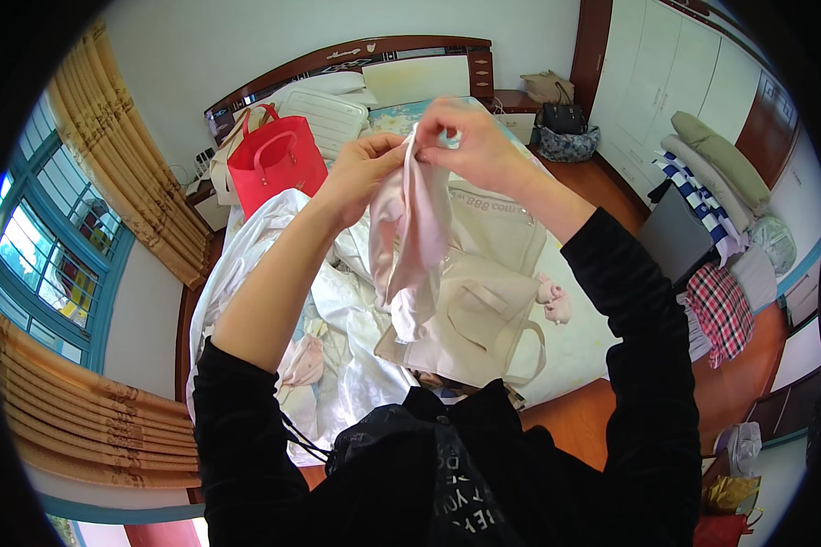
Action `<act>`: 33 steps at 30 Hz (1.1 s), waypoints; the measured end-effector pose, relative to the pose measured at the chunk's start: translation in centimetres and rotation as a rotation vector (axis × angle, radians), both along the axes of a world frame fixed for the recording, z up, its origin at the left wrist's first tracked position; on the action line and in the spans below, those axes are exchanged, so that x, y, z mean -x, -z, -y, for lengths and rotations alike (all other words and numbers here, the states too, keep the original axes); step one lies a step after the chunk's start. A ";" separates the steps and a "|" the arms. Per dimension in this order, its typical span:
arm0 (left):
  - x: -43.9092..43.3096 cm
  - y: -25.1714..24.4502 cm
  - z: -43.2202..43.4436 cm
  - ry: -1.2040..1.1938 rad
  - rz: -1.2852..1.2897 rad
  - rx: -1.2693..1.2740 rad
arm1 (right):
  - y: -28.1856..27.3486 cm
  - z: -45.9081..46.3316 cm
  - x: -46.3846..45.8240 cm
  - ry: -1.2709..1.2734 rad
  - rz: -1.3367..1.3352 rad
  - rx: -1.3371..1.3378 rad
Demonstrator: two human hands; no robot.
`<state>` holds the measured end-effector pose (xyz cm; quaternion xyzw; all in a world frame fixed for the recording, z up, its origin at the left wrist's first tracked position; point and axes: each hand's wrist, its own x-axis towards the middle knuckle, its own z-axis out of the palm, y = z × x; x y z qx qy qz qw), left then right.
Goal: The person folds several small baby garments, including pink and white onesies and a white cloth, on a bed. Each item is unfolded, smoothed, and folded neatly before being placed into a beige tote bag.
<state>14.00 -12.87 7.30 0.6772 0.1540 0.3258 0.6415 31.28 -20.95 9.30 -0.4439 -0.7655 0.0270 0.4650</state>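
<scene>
A small pale pink garment (421,219) hangs above the bed from my two raised hands. My left hand (366,171) pinches its top edge between thumb and fingers. Close beside it, my right hand (462,140) has its thumb and forefinger at the same edge. Cream fabric bags (492,301) with handles lie below the garment. White satiny bedding (342,321) is heaped to their left, with another pale pink cloth item (304,362) on it. A small bunched pink item (554,299) rests on the bed right of the bags.
A red tote bag (277,161) stands at the bed's left, beside a white ribbed plastic lid or case (325,119). Bags (564,119) sit by the nightstand at the back right. Pillows (718,157) and a checked cloth (718,311) are piled on the right.
</scene>
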 end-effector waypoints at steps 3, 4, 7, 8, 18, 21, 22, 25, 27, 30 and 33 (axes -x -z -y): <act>0.1 0.0 0.8 0.102 0.110 0.063 | -0.1 -0.2 0.3 -0.067 -0.037 -0.200; -0.1 -0.1 1.4 0.132 0.155 0.063 | 0.1 -0.2 0.2 -0.124 -0.089 -0.117; 0.0 0.0 2.4 0.134 0.220 -0.022 | 0.1 0.3 -0.2 -0.259 -0.195 0.313; 0.1 0.3 2.5 0.107 0.212 -0.066 | -0.1 1.0 -0.2 -0.186 -0.186 0.354; 0.1 4.9 5.8 0.093 -0.052 -0.644 | -4.1 5.0 -1.2 -0.003 0.009 0.299; -1.6 5.3 6.6 0.020 -0.163 -0.635 | -5.5 6.7 -2.0 -0.037 -0.001 0.335; -1.8 4.7 7.0 0.067 -0.153 -0.613 | -6.0 7.4 -2.0 -0.026 0.017 0.334; -3.5 5.9 7.2 0.123 -0.041 -0.699 | -6.9 8.6 -2.9 -0.018 0.012 0.298; -4.2 7.0 6.8 0.159 -0.033 -0.668 | -7.0 8.6 -3.8 0.032 0.044 0.264; -4.4 6.8 6.5 0.217 -0.160 -0.473 | -7.6 9.1 -5.7 0.080 0.077 0.316; -3.0 6.0 4.2 0.087 -0.270 -0.445 | -7.9 8.6 -7.5 0.217 0.146 0.352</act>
